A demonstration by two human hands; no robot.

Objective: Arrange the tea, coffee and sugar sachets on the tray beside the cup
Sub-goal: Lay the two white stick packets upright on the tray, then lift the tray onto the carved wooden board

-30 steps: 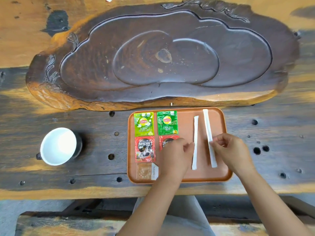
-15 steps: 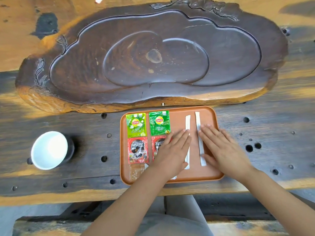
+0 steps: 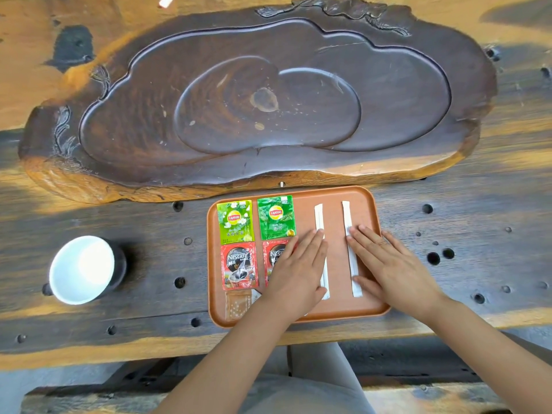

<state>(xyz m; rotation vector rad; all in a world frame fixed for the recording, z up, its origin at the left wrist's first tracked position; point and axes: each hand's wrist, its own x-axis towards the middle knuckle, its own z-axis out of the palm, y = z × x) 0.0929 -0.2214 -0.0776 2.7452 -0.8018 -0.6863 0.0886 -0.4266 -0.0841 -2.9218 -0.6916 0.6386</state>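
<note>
Head view: tea sachets (image 3: 255, 218), coffee sachets (image 3: 239, 265) and sugar sticks (image 3: 319, 219) were laid in rows on the tray (image 3: 375, 264), right of the cup (image 3: 82, 269). Left hand (image 3: 294, 271) and right hand (image 3: 394, 268) were pressed flat, nothing gripped; arrangement was judged nearly complete.

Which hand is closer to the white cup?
Left. The left hand lies flat on the tray, the nearer one to the white cup off to its left. The right hand lies farther right.
</note>
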